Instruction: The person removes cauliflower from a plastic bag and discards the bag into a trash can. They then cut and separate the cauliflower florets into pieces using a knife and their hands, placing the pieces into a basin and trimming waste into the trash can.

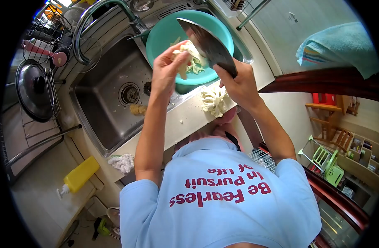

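My left hand (166,68) is closed on a pale cauliflower piece (192,50) above a turquoise basin (158,35). In my right hand (241,84) is the handle of a broad, dark-bladed cleaver (208,43). Its blade slants up and left over the basin, beside the held piece; I cannot tell whether they touch. More pale pieces with some green lie in the basin below. A larger cauliflower chunk (214,100) rests on the counter edge, just below my right hand.
Left of the basin is a steel sink (102,87) with a drain and a tan scrubber (138,109). A curved faucet (80,39) arches over it. A wadded cloth (122,163) and yellow bottle (82,173) lie near the front left. A pot lid (32,91) leans in the rack.
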The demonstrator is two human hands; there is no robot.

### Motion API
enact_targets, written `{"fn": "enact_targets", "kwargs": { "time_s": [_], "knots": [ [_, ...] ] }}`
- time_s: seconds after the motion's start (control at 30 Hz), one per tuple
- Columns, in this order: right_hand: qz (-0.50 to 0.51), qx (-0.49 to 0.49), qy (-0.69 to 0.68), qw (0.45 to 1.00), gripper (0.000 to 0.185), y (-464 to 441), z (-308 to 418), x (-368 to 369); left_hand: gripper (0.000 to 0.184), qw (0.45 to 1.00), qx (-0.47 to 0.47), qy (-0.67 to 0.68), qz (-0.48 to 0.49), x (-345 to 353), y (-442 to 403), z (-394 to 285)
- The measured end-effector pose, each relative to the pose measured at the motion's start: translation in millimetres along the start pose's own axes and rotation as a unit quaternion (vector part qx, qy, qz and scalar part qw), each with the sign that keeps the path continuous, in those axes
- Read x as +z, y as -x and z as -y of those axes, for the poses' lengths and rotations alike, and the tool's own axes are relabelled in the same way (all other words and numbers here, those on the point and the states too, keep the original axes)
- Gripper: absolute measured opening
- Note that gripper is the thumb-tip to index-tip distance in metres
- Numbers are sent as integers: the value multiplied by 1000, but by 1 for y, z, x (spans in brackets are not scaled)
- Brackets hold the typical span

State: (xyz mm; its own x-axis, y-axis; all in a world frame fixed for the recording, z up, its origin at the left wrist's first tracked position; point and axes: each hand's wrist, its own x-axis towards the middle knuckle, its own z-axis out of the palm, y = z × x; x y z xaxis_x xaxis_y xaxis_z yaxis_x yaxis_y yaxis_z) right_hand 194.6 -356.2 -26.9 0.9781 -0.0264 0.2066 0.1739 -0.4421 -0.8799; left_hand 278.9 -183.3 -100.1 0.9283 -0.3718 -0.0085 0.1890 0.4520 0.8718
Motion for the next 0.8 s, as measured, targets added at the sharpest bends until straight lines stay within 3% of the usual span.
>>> {"fn": "enact_targets", "kwargs": {
  "time_s": [0.07, 0.27, 0.53, 0.6, 0.7, 0.8],
  "knots": [
    [-18, -10, 0, 1000, 15, 0, -7, 6, 36, 1000, -15, 17, 5, 7, 2, 1],
    [-19, -5, -21, 1000, 17, -2, -9, 8, 36, 996, -47, 72, 8, 11, 1, 5],
    [-44, 19, -43, 998, 21, -15, -12, 16, 39, 999, -20, -12, 24, 12, -4, 10],
    [-62, 87, -71, 992, 18, -15, -14, 18, 39, 1000, -13, -20, 13, 11, -6, 9],
    [-121, 75, -155, 978, 18, -27, -36, 15, 38, 999, -32, 2, 19, -4, -18, 10],
    [-101, 80, -174, 976, 16, -37, -42, 4, 40, 994, -98, 16, -40, -22, -22, 14]
  ]
}}
